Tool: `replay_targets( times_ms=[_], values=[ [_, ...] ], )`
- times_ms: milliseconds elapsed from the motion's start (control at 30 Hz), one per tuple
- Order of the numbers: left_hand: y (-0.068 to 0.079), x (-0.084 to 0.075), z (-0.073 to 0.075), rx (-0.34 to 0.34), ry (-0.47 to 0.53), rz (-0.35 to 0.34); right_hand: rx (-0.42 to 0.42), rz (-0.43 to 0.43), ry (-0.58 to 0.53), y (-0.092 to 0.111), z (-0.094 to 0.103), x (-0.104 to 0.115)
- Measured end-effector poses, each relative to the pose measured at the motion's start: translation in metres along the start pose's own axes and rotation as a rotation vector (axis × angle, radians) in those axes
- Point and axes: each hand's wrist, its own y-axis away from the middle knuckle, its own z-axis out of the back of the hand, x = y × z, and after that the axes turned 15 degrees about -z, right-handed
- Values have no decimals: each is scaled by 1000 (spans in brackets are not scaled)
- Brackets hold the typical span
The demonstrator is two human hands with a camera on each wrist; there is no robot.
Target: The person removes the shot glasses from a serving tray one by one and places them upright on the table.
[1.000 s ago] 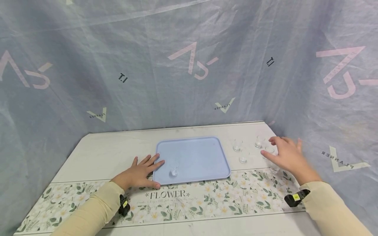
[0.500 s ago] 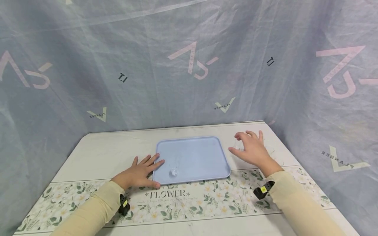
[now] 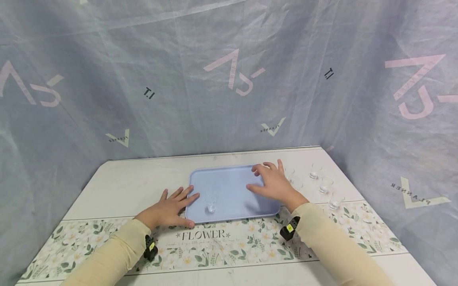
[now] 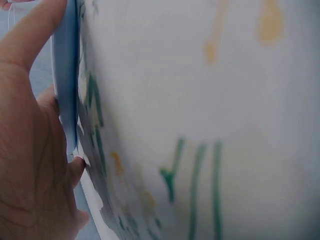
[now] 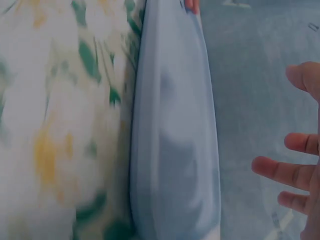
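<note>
My left hand lies with fingers spread on the left edge of the light blue tray. Its thumb rests by the tray's front left corner. One small clear shot glass stands upright on the tray, just right of that hand. Above the tray's right side hovers my right hand, fingers apart and loosely bent. No object shows between those fingers in the right wrist view, where the fingertips hang clear of the tray.
Several more clear shot glasses stand right of the tray, among them one at the back and one nearer the front. My right hand partly covers two. A flower-printed strip crosses the table; grey-blue curtains enclose it.
My right hand has swept left from over the shot glasses, past the nearer ones, to above the tray's right side. My left hand has stayed on the tray's edge.
</note>
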Motion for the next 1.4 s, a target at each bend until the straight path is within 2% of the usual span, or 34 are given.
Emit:
replay_targets(
  times_ms=[233,500,833,1067,1400],
  values=[
    [0,-1,2,12,5,10,59,75,-43,-5,-25,25],
    [-1,-2,3,17,11,15,150,99,-77,-3,-45,50],
    [-1,0,1,7,-3,4,177,173,-69,1,-65,76],
    [0,0,2,16,-3,7,186,190,-40,2,-71,90],
    [-1,1,1,13,-4,4,172,209,25,3,-78,98]
  ],
)
